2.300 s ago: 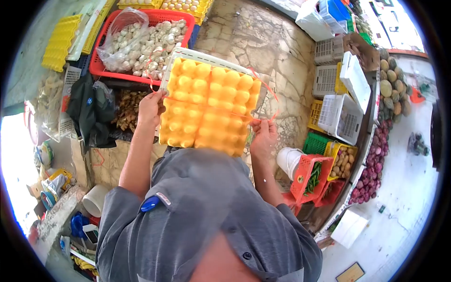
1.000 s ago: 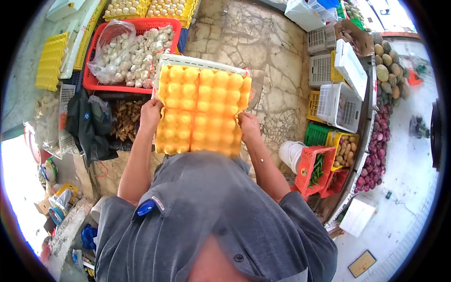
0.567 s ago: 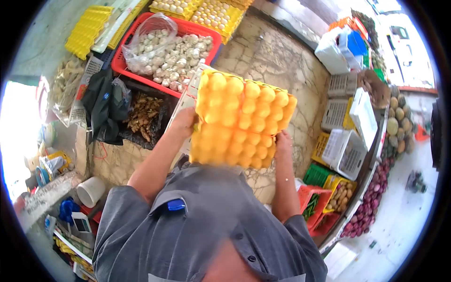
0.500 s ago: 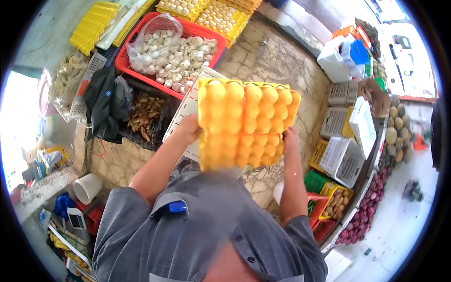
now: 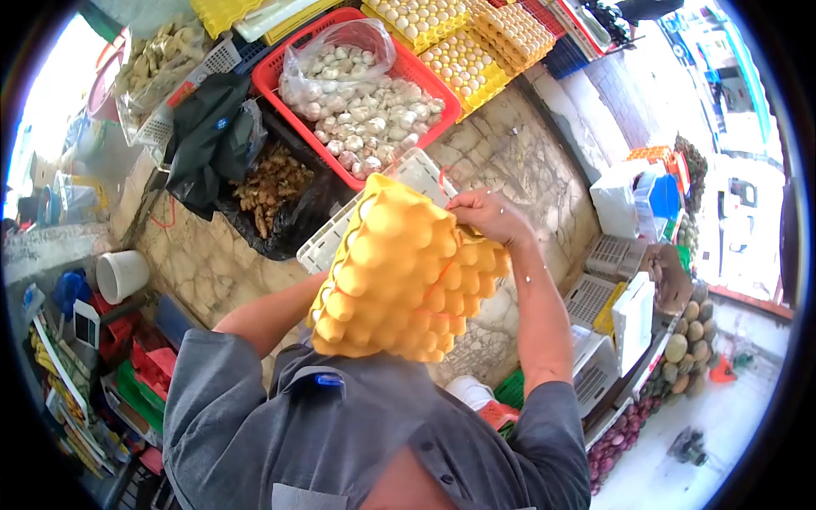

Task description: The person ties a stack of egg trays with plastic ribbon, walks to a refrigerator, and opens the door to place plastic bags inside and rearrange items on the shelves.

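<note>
Daylit scene, bright overall, with white overexposure far to the left and far to the upper right of the right hand's fingers [image 5: 464, 204]. Just below them, the yellow egg tray [image 5: 395, 263] carries soft shading and looks slightly blurred; farther below, haze softens the grey shirt [image 5: 374, 416]. Glare marks the clear plastic bag [image 5: 340, 61] above left. Wide-angle distortion bends outer edges; black vignetting fills the corners.

A shop selling vegetables, fruit and eggs.
Beyond the right hand's fingers [image 5: 466, 201], to their left, a red rectangular plastic basket [image 5: 454, 109] brims with whitish garlic bulbs [image 5: 374, 115]; farther ahead, yellow moulded trays [image 5: 491, 87] hold pale eggs [image 5: 459, 61]; well to their right lie roundish tan-green melons [image 5: 676, 346] and purple onions [image 5: 625, 425].
</note>
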Demonstrator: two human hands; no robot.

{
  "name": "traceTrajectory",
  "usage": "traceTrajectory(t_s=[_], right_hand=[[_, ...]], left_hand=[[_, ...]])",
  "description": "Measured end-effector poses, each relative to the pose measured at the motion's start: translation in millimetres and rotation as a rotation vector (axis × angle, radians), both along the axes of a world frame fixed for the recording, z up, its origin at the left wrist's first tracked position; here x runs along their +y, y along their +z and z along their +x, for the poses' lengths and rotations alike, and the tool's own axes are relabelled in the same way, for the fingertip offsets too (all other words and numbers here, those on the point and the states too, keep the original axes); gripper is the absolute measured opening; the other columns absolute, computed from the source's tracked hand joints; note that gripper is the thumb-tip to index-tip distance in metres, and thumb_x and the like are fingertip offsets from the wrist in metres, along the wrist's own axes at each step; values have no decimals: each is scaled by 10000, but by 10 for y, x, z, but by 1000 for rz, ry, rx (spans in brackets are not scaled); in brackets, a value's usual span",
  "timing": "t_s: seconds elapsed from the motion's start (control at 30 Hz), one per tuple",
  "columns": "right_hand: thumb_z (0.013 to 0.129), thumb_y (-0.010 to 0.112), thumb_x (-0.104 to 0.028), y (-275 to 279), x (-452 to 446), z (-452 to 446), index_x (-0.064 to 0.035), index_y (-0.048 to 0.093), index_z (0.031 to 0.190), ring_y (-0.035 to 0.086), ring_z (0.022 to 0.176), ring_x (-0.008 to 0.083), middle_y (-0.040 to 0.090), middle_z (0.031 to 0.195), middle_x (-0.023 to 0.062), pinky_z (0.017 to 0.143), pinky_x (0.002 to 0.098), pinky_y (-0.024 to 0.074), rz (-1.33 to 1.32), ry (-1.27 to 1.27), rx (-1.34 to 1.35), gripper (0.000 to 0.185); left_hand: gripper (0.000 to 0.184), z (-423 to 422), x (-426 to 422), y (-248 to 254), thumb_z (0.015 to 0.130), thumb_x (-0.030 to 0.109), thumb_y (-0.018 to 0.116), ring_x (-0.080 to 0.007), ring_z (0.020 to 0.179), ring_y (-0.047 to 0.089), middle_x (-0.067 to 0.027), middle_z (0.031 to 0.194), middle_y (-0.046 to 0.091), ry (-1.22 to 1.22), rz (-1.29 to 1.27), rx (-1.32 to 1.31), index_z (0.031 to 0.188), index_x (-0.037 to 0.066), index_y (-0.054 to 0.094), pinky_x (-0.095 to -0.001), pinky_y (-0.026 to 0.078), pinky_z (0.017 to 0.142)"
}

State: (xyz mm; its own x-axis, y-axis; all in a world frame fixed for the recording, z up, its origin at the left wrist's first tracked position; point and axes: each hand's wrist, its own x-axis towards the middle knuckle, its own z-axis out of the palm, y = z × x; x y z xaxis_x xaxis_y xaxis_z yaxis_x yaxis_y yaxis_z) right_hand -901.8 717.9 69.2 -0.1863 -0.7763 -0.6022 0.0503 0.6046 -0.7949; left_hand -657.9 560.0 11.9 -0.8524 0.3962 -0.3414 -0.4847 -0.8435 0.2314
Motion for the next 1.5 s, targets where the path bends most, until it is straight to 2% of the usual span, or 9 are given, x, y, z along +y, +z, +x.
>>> traceTrajectory(t_s=[0.47, 0.67, 0.73, 0.83, 0.97, 1.1, 1.23, 1.33, 1.5], right_hand=[[957, 639, -193, 257, -253, 425, -23, 669, 859, 436, 594, 15, 544, 681, -67, 526, 223, 326, -179, -8, 103, 199], [934, 636, -197, 270, -179, 460, -26, 662, 846, 432, 595, 24, 527, 666, -74, 532, 235, 332, -195, -8, 209, 194], [920, 638, -206, 278, -202, 455, -24, 661, 853, 444, 598, 32, 532, 661, -62, 540, 240, 352, -133, -5, 218, 195], [861, 609, -241, 293, -223, 399, -46, 701, 952, 652, 876, 298, 683, 928, 148, 780, 387, 504, 2, 78, 363, 234], [873, 637, -200, -376, -135, 208, -5, 672, 859, 552, 651, 130, 602, 691, 46, 616, 314, 447, -245, 100, 464, 199], [851, 633, -197, -785, 73, 103, -10, 694, 916, 608, 727, 165, 649, 760, 86, 667, 330, 474, -132, 114, 699, 206], [896, 621, -174, -136, 238, 314, -10, 700, 970, 643, 829, 155, 694, 840, 82, 758, 300, 498, 31, -472, 435, 197], [953, 606, -165, -885, 523, 324, -10, 706, 989, 642, 870, 128, 710, 909, 51, 823, 272, 501, -303, -779, 273, 188], [985, 588, -163, -275, 343, 416, -17, 711, 991, 626, 882, 90, 694, 921, 14, 817, 245, 492, -425, -814, 57, 191]], left_hand=[[316, -434, -560, -740, 977, 240, 578, -223, 1009, 681, -114, 1141, 680, -246, -155, 66, 1216, 34, 605, -362, 568, 870], [291, -1445, -782, -219, 969, 297, 595, -242, 864, 718, -138, 933, 711, -576, -1010, 648, 1050, 21, 641, -347, 598, 775], [323, -1731, -870, 4, 975, 324, 581, -250, 805, 724, -149, 852, 711, -544, -520, 322, 968, 8, 646, -350, 606, 729], [340, -2108, -824, 376, 994, 316, 537, -255, 810, 726, -155, 852, 711, -819, -923, 512, 916, 0, 634, -354, 607, 705], [321, -2474, -473, 151, 947, 285, 557, -235, 686, 703, -133, 798, 694, -863, -1224, 714, 897, -14, 664, -342, 588, 628], [295, -2454, -164, -61, 909, 259, 586, -206, 637, 667, -121, 733, 659, -738, -1397, 568, 862, -18, 675, -335, 554, 581], [305, -2219, -122, -58, 913, 271, 599, -194, 622, 643, -108, 718, 650, -513, -1309, 541, 842, -14, 680, -341, 520, 564], [311, -2000, -11, 11, 922, 292, 604, -175, 642, 629, -84, 718, 652, -347, -1351, 680, 853, 0, 687, -335, 504, 592], [277, -1604, 53, 342, 906, 290, 611, -285, 698, 647, -135, 760, 676, -287, -1455, 579, 842, 33, 693, -396, 499, 672]])
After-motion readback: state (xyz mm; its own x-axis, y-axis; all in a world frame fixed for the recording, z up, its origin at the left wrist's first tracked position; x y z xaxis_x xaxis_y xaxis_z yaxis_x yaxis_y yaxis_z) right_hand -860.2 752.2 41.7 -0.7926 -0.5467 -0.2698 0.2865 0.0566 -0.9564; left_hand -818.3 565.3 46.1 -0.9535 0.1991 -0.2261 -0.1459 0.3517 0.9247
